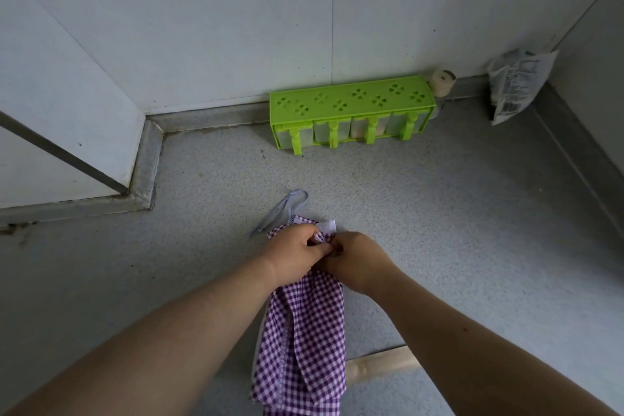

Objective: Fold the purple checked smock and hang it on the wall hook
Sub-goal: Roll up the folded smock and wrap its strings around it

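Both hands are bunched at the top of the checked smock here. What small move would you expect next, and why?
Probably lifting the smock by its blue loop. Both the left hand and the right hand grip the gathered top edge, the cloth already hangs narrow and folded, and the loop lies free above the fingers. No wall hook is in view.

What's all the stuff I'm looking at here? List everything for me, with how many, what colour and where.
smock: one, purple and white checked, held up over the counter, hanging down
tie loop: one, pale blue, at the smock's top
label: one, white, at the smock's top edge
spice rack: one, bright green, four clear jars, against the back wall
small bottle: one, beige cap, behind the rack's right end
plastic bag: one, white, printed, in the right corner
counter: one, grey speckled
left hand: one, grips the smock's top
right hand: one, grips the smock's top
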